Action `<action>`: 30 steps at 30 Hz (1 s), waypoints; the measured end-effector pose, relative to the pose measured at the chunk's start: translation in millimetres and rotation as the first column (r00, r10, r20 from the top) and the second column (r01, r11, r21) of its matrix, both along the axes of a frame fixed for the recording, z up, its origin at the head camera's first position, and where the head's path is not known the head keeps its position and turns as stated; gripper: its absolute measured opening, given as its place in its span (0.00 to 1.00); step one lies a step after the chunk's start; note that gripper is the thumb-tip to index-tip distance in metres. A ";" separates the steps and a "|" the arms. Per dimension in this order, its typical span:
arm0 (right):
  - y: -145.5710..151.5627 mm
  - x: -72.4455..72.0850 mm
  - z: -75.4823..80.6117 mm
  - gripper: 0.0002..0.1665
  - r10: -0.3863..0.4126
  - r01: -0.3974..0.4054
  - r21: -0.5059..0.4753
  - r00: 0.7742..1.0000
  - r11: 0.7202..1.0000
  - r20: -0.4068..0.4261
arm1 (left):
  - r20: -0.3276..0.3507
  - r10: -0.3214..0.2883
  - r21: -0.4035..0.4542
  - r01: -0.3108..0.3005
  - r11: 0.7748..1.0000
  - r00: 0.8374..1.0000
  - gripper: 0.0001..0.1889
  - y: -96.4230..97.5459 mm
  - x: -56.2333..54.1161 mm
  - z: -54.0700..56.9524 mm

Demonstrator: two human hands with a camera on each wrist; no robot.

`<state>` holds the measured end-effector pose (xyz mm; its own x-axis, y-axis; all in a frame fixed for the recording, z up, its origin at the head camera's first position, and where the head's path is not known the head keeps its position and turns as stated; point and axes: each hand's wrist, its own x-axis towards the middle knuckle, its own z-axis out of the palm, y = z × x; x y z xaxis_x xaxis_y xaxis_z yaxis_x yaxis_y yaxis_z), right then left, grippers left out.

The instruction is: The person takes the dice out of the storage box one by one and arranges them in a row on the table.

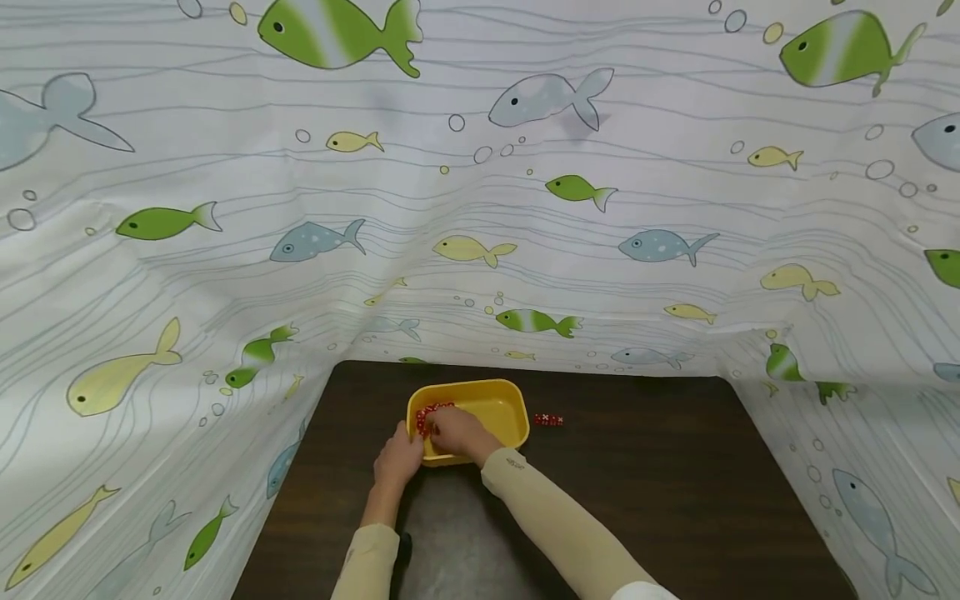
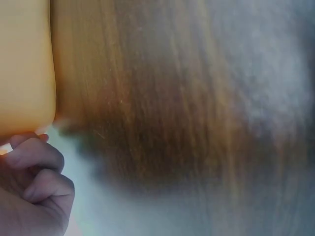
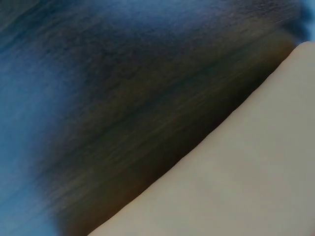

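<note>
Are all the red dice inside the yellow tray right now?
No, a short row of red dice lies on the dark table, to the right of the yellow tray.

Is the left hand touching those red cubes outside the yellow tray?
Apart. The head view shows the left hand at the left end of the yellow tray; the row of red cubes lies beyond the right end.

Not resolving fingers of right hand (image 1: 459, 432) against red pieces (image 1: 422, 420). Cutting off left hand (image 2: 42, 191), yellow tray (image 2: 24, 64) at left-wrist edge. Blurring tabletop (image 2: 157, 113) in both wrist views.
</note>
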<state>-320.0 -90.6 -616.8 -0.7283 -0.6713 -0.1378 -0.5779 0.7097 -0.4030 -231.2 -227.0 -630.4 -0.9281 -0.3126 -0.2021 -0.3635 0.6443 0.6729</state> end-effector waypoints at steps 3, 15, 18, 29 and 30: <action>0.5 0.1 1.1 0.12 -0.012 0.012 -0.012 1.000 1.000 -0.005 | 0.001 0.008 0.004 -0.008 1.000 1.000 0.29 0.4 -0.5 0.3; 6.9 1.0 8.2 0.11 -0.043 0.042 -0.096 0.999 0.994 -0.010 | 0.030 -0.002 0.006 0.001 1.000 1.000 0.32 -3.6 -2.9 -6.5; 12.5 2.2 12.8 0.12 -0.052 0.049 -0.137 0.998 0.989 -0.018 | 0.032 -0.003 0.001 0.003 1.000 0.999 0.32 -3.4 -3.6 -7.3; 45.3 2.9 21.5 0.13 -0.154 0.147 -0.265 0.988 0.953 -0.005 | 0.041 -0.013 0.006 0.013 1.000 0.999 0.32 -4.2 -3.9 -7.6; 48.9 3.1 23.8 0.13 -0.160 0.154 -0.274 0.987 0.949 -0.001 | 0.038 -0.011 0.008 0.010 1.000 0.999 0.31 -3.9 -4.3 -7.9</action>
<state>-316.9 -41.7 -592.9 -0.8282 -0.5579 0.0522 -0.4793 0.6570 -0.5819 -235.5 -230.9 -638.3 -0.9228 -0.3012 -0.2401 -0.3825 0.6432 0.6634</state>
